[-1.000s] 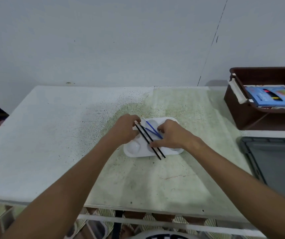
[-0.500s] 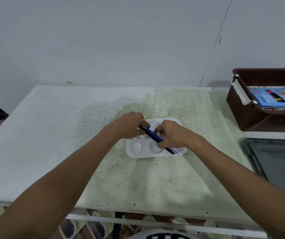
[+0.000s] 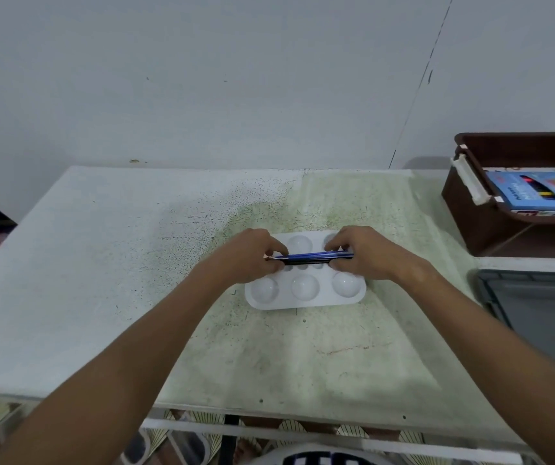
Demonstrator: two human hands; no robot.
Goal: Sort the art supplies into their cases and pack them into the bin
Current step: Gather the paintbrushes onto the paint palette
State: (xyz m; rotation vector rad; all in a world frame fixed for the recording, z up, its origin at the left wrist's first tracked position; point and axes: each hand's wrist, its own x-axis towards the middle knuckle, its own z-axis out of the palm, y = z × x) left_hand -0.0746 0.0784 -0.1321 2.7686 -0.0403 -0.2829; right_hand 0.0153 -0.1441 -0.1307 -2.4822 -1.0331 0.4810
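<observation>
A bundle of thin blue and black paintbrushes (image 3: 308, 257) lies level, left to right, just above a white paint palette (image 3: 306, 290) with round wells on the table. My left hand (image 3: 252, 255) pinches the bundle's left end and my right hand (image 3: 360, 251) pinches its right end. At the right edge stands a brown bin (image 3: 490, 209) holding a blue box of coloured pencils (image 3: 537, 193).
The pale, speckled table (image 3: 135, 280) meets a white wall at the back. A dark grey tray or lid (image 3: 537, 303) lies at the right, in front of the bin. The table's front edge is near my body.
The brushes lay spread and crossed on the palette. My hands gathered them into one bundle and turned it from slanted to level.
</observation>
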